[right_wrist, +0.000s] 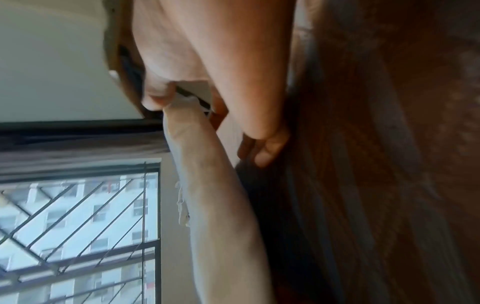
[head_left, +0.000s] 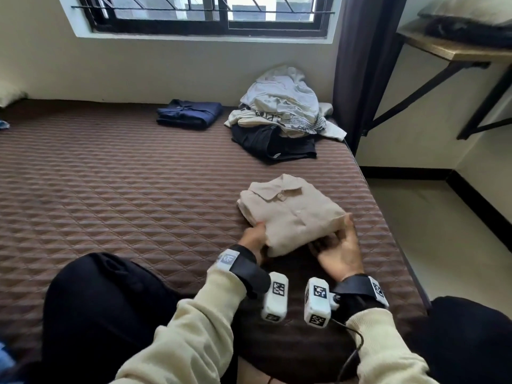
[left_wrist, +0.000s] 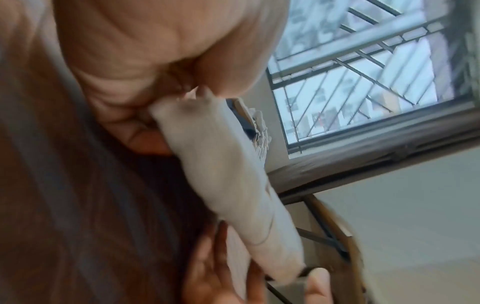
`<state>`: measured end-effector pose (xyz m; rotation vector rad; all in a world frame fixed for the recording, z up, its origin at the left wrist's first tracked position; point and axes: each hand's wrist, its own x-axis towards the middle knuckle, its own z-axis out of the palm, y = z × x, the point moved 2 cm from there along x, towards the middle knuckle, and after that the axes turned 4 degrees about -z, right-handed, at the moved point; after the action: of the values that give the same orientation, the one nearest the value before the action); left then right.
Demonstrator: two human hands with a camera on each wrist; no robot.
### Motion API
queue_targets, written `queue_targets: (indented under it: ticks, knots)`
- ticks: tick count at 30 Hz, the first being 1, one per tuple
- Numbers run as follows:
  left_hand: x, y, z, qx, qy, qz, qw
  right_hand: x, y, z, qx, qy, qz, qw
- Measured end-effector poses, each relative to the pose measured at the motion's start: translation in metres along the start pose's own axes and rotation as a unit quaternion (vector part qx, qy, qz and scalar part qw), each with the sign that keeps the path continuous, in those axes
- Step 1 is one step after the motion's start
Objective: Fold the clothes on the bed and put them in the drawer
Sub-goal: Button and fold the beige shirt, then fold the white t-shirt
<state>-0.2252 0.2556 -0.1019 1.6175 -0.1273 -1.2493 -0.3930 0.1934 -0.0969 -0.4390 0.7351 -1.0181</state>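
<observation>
Nearest the person's knees, on the brown quilted bed (head_left: 138, 189), lies a folded beige collared shirt (head_left: 291, 214). Left hand (head_left: 253, 235) grips its near-left edge, fingers curled under, thumb on top. Right hand (head_left: 339, 248) holds the near-right corner, fingers tucked beneath. Folding looks finished; the step in hand is likely lifting it. Beyond the shirt lies an unfolded heap of pale and black clothes (head_left: 282, 117), with a folded navy garment (head_left: 189, 113) to the heap's left. No drawer is visible; the next move calls for level carrying.

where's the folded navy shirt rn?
Head view: the navy shirt lies folded at the bed's far edge near the wall, below the window, just left of the unfolded pile.
</observation>
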Motion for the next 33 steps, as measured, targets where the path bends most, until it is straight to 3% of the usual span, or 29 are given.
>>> queue_targets:
  ticks: [3, 5, 7, 10, 12, 18, 24, 30, 33]
  knots:
    - [-0.022, -0.019, 0.031, 0.054, -0.115, -0.071, 0.989, 0.004, 0.003, -0.009, 0.008, 0.032, -0.012, 0.999]
    - [-0.029, -0.025, 0.035, 0.088, -0.147, -0.071, 0.983, 0.011, -0.002, -0.016, -0.039, 0.088, -0.016, 0.995]
    - [-0.024, -0.023, 0.035, 0.037, -0.154, -0.053, 0.986, 0.020, -0.010, -0.021, -0.071, 0.098, -0.024, 0.992]
    - [-0.008, -0.010, 0.024, -0.127, -0.126, -0.017, 0.984, 0.026, -0.020, -0.019, -0.078, 0.079, -0.018, 0.994]
    - [0.003, 0.004, 0.020, -0.232, -0.129, -0.038, 0.963, 0.028, -0.025, -0.013, -0.093, 0.046, -0.012, 0.995]
    - [0.054, 0.056, 0.021, -0.216, -0.049, -0.017, 0.975, 0.051, -0.042, 0.026, -0.175, -0.027, -0.020, 0.984]
    - [0.073, 0.128, -0.011, -0.265, -0.038, 0.074, 0.961, 0.096, -0.044, 0.098, -0.208, -0.130, -0.024, 0.969]
    - [0.146, 0.174, -0.075, -0.277, -0.012, 0.054, 0.959, 0.165, -0.017, 0.174, -0.224, -0.238, 0.024, 0.945]
    - [0.185, 0.197, -0.100, -0.301, 0.004, 0.057, 0.952, 0.215, 0.007, 0.211, -0.219, -0.243, 0.046, 0.944]
